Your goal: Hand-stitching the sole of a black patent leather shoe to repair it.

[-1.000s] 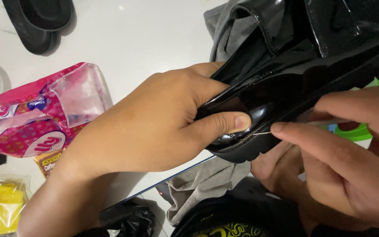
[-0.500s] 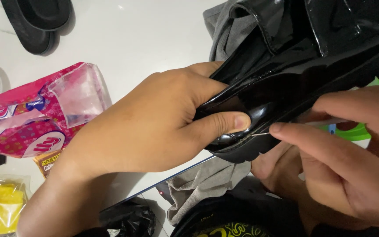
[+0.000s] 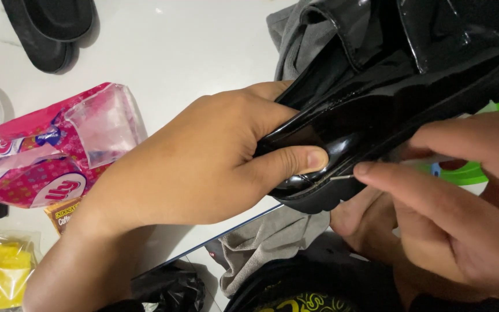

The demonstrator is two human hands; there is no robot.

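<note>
A glossy black shoe (image 3: 388,110) is kept raised over the white table (image 3: 192,52). Its toe is clamped by the closed left hand (image 3: 203,167), steadying the sole edge, where a thin needle (image 3: 342,177) is pinched by the right hand (image 3: 457,219).

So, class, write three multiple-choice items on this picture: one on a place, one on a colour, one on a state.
1. Where does the pink packet lie?
A. on the white floor, beside the left hand
B. on top of the shoe
C. in the right hand

2. What colour is the shoe?
A. white
B. glossy black
C. red

3. How is the shoe held?
A. lying untouched
B. hanging from a hook
C. in the left hand's grip, thumb on its toe

Key: 1 A, the packet rests left of that hand; 2 B, its surface is shiny black; 3 C, the right hand holds a thin tool to its edge.
</note>
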